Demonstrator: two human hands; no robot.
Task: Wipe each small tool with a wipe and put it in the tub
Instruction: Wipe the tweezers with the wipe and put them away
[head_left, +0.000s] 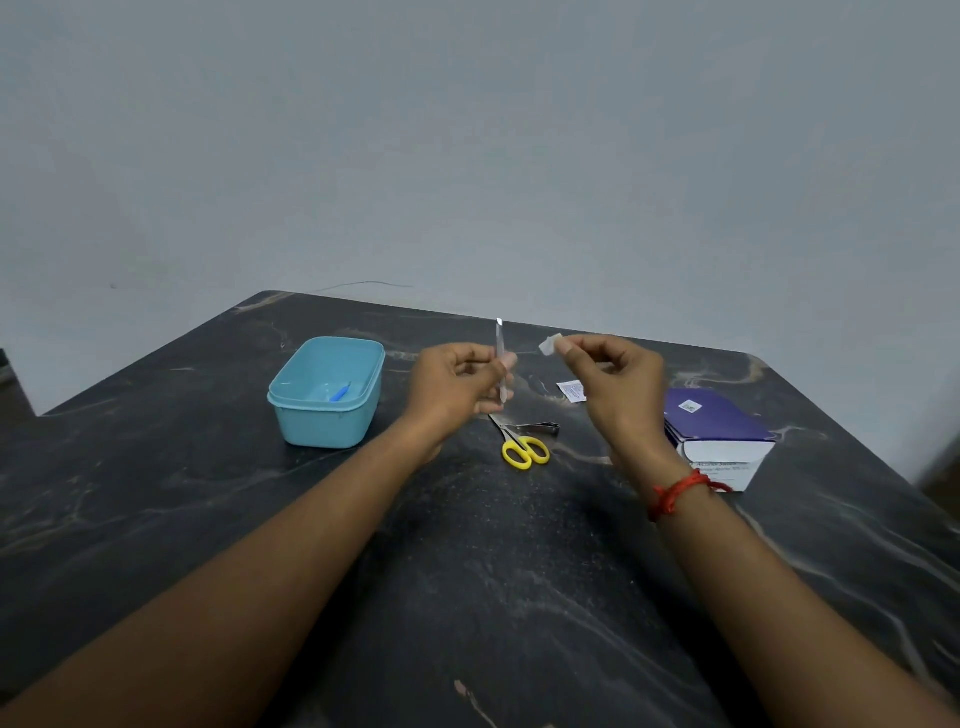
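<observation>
The purple and white box (719, 439) near the right edge of the dark marbled tabletop (467, 571) carries a small white sticker on its lid and lines of print on its white front, too blurred to read; the right wrist, with a red thread band (675, 493), covers part of that front. A torn white sachet (571, 391) behind the hands also bears unreadable print. The left hand (457, 384) is closed around a thin metal tool (501, 358), held upright above the middle of the tabletop. The right hand (613, 379) pinches a small white wipe (549, 345) just beside the tool, apart from it. The light blue tub (327, 392) sits towards the left edge with a small blue tool (340, 392) inside. Yellow-handled scissors (522, 447) and a nail clipper (540, 428) lie between the hands, the scissor tips partly hidden.
</observation>
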